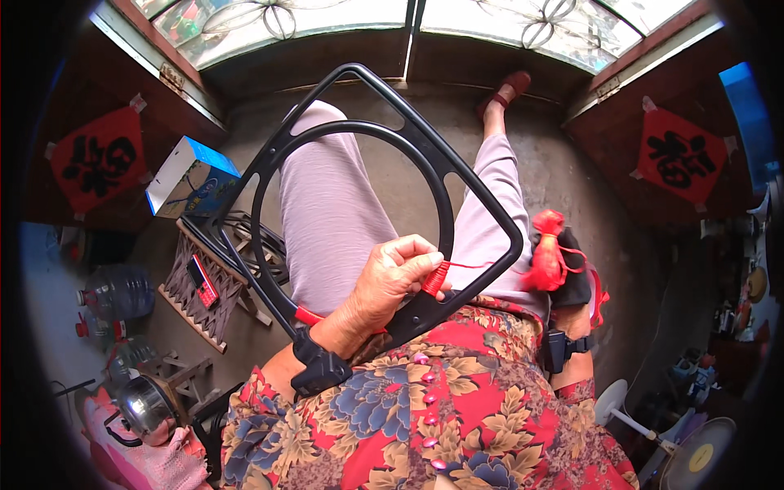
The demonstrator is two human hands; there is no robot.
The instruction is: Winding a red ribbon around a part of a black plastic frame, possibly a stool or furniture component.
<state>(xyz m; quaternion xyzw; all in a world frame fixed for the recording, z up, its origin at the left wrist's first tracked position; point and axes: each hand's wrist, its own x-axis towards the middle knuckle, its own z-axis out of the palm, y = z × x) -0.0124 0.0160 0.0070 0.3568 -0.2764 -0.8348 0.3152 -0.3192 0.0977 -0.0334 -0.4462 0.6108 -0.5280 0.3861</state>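
A black frame [482,189], square with rounded corners and a round ring inside, lies across my lap. Red cord [435,279] is wound in tight turns around the ring's lower right part. My left hand [398,273] pinches these turns between thumb and fingers. A strand runs from them to the right, across the frame's edge. At the right my right hand [574,278], in a dark glove, grips a tied bundle of red cord [549,253]; its fingers are mostly hidden behind the bundle. More red wrapping [308,316] shows on the frame beside my left wrist.
On the left, a red phone [202,282] lies on a slatted folding stool [181,286], near a blue and white box [196,178]. Plastic bottles [118,291] and a metal kettle [149,408] stand further left. A fan [698,457] is at the lower right. Glazed doors [408,41] are ahead.
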